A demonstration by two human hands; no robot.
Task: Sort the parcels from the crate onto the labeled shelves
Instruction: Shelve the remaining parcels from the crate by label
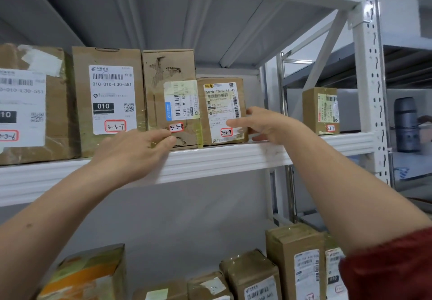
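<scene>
A row of brown parcels stands on the white shelf [210, 157], each with a red-framed tag. The small parcel tagged 3-3-9 [217, 103] stands at the right end of the row. My right hand [264, 124] touches its right side and front with straight fingers. Beside it stands the parcel tagged 3-3-8 [170, 75]. My left hand [133, 150] reaches to that parcel's lower front, fingertips straight and touching it. Left of these stand the parcels tagged 3-3-7 [109, 98] and 3-3-6 [28, 103]. The crate is out of view.
A lone parcel [320, 110] stands on the same shelf level, behind the upright post [371, 89]. Several more parcels [294, 257] stand on the shelf below. A grey flask [405, 126] stands at the far right.
</scene>
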